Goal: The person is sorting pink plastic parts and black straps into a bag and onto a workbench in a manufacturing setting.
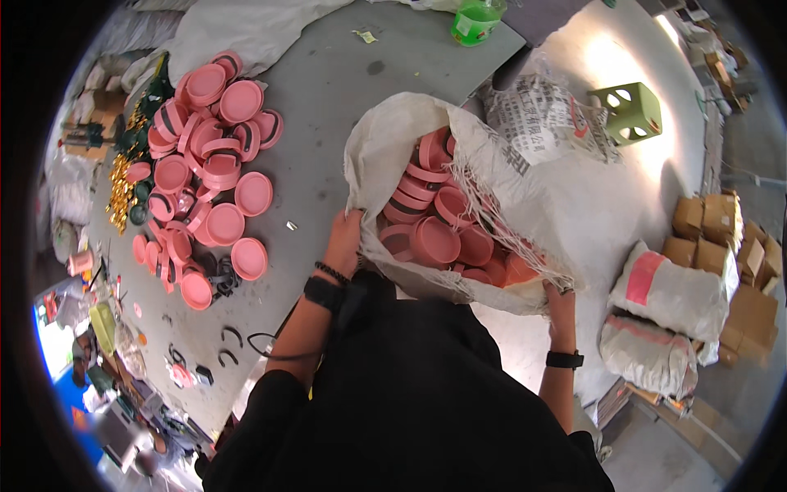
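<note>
A large white woven sack (525,197) with a frayed rim gapes in front of me. Inside lie many round pink plastic parts (434,240), shallow and cup-like, some with dark patches. My left hand (346,238) grips the sack's rim at its near left side. On the near right, my right hand (561,299) holds the rim too, its fingers partly hidden by the fabric. To the left, a heap of similar pink round parts (225,224) is spread on the grey table (320,107).
Gold and dark green pieces (123,193) lie beyond the heap. A green bottle (476,20) stands at the table's far edge. Right of the sack are a printed sack (533,119), a green stool (630,113), filled white sacks (672,291) and cardboard boxes (750,320).
</note>
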`<state>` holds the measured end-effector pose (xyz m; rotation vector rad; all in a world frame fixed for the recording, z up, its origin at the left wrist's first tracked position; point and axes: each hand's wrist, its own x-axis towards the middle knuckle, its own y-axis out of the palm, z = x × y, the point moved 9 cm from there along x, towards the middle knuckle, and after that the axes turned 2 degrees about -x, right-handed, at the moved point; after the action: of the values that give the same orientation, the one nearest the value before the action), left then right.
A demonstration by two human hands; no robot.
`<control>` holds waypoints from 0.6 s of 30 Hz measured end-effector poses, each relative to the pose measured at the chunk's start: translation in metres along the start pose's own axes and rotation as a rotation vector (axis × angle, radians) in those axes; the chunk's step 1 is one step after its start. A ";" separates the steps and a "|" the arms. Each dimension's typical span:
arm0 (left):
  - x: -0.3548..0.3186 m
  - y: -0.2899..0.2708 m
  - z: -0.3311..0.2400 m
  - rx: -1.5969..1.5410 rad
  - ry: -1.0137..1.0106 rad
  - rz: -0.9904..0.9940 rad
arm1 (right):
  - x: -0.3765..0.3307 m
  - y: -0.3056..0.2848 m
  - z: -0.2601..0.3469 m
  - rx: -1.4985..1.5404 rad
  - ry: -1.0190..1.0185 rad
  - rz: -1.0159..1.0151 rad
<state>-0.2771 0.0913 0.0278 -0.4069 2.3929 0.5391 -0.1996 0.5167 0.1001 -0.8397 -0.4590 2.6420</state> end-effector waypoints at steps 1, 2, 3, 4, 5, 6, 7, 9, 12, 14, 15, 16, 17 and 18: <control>-0.016 0.007 -0.008 -0.030 0.018 -0.068 | 0.015 -0.008 0.002 0.006 0.000 0.032; -0.025 0.010 -0.010 0.107 0.056 -0.105 | 0.029 -0.024 0.016 -0.234 -0.129 -0.038; -0.028 0.012 -0.008 0.109 0.061 -0.137 | 0.039 -0.033 0.033 -0.470 -0.265 -0.109; -0.034 0.019 -0.020 0.448 0.226 -0.151 | 0.049 -0.034 0.040 -0.467 -0.265 -0.080; -0.042 0.031 -0.027 0.792 0.377 -0.153 | 0.050 -0.035 0.071 -0.605 -0.448 -0.196; -0.046 0.033 -0.022 0.803 0.367 -0.180 | 0.047 -0.031 0.101 -0.731 -0.637 -0.309; -0.052 0.030 -0.023 0.794 0.431 -0.271 | 0.049 -0.015 0.120 -0.755 -0.700 -0.235; -0.057 0.023 -0.018 0.791 0.484 -0.369 | 0.050 0.019 0.136 -0.777 -0.758 -0.147; -0.068 0.033 -0.026 1.281 0.597 -0.498 | 0.057 0.062 0.131 -1.054 -0.945 0.000; -0.067 0.031 -0.026 1.165 0.397 -0.442 | 0.100 0.077 0.078 -1.044 -0.794 0.328; -0.064 0.023 -0.020 1.163 0.388 -0.456 | 0.111 0.075 0.073 -1.044 -0.802 0.343; -0.057 0.010 -0.011 1.023 0.412 -0.437 | 0.129 0.062 0.076 -0.818 -0.722 0.282; -0.054 0.005 -0.011 0.883 0.438 -0.409 | 0.141 0.050 0.080 -0.595 -0.633 0.214; -0.052 0.004 -0.009 0.880 0.442 -0.415 | 0.143 0.049 0.084 -0.594 -0.640 0.216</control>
<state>-0.2449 0.0989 0.0687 -0.6231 2.5495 -0.8474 -0.3704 0.5133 0.0749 -0.1414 -1.4327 2.9775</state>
